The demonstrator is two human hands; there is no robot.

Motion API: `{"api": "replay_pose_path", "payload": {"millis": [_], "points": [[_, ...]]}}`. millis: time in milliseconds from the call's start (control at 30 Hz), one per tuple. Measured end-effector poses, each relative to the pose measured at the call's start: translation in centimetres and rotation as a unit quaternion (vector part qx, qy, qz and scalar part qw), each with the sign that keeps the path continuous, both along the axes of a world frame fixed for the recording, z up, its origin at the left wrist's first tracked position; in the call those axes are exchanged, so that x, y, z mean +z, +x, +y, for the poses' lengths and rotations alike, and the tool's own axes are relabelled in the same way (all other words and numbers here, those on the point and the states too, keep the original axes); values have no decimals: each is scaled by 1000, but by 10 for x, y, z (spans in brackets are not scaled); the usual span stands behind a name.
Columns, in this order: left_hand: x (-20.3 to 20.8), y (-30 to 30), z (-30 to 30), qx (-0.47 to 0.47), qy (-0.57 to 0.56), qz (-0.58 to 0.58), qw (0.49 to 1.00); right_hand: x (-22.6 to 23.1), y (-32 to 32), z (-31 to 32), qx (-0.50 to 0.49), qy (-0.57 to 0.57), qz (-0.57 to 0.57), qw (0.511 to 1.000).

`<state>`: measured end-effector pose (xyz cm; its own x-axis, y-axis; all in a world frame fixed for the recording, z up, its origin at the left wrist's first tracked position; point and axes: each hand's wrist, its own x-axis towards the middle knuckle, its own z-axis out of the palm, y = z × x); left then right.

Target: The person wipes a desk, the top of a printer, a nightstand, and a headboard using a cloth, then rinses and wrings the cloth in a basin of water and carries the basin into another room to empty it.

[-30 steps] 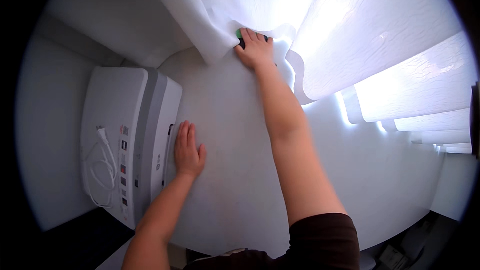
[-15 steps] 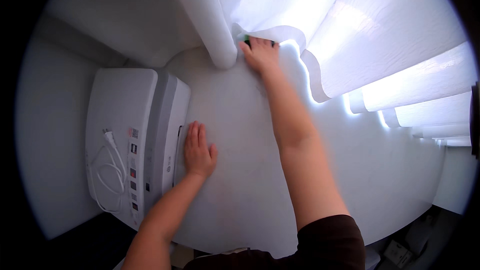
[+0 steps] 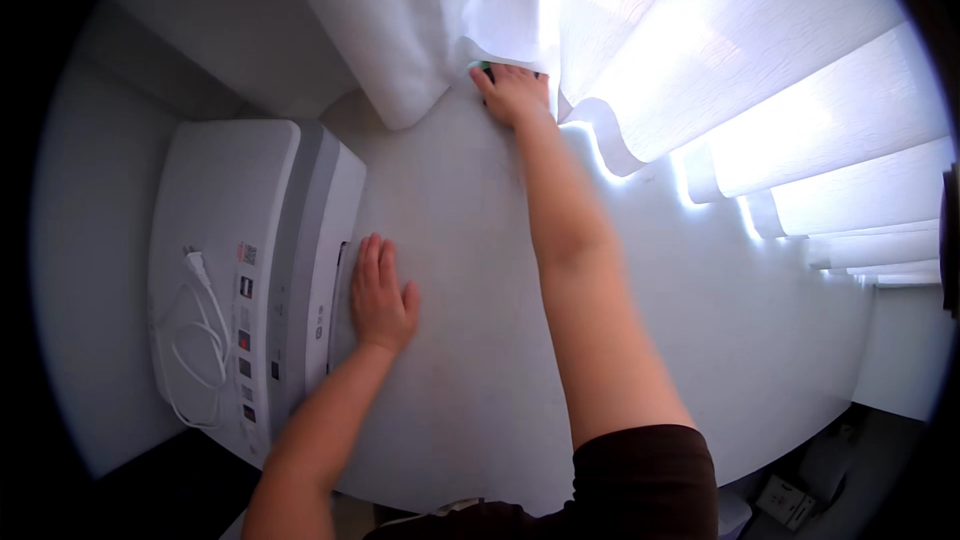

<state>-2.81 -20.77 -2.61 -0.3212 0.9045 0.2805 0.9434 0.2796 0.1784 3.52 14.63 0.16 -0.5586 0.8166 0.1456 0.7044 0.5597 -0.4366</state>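
Observation:
My right hand (image 3: 516, 93) reaches far forward to the back of the white table (image 3: 455, 340). Its fingers curl over a small green and black object (image 3: 487, 69), pressed on the tabletop at the curtain's hem; most of it is hidden under the hand, so its kind does not show. Flat on the table rests my left hand (image 3: 385, 302), fingers stretched out and holding nothing. Just left of it stands a white and grey printer-like machine (image 3: 210, 200), with a coiled white power cord (image 3: 215, 325) lying on its top.
Long white curtains (image 3: 690, 50) hang along the back and right, their hems meeting the table's edge, with bright light behind them. A pale wall (image 3: 95, 270) rises beyond the machine. Low at the right, a white box-like item (image 3: 785, 502) sits in a dark area.
My right hand and the green and black object have slid slightly along the curtain hem, and the curtain folds have shifted. The whole view has moved a little; my left hand stays flat.

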Motion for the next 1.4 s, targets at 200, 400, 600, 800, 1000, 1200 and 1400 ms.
{"api": "replay_pose_path", "payload": {"millis": [200,400,600,800,1000,1200,1400], "points": [[6,-31,-8,-1,6,3,1000,-21,54,19,-32,57,68,996],[16,-90,-27,10,18,26,999,-19,53,37,28,-25,166,985],[72,-174,-63,115,25,252,960,25,4,30,-15,-110,18,994],[72,-67,13,0,143,77,987,-15,-11,34,-6,-68,37,997],[49,91,76,-112,11,-68,991,-19,-16,21,30,-94,111,989],[44,82,68,-107,-83,-28,990,67,-17,-26,32,-121,16,992],[33,64,59,-90,-68,-18,993,36,24,10,101,-215,68,969]]}}
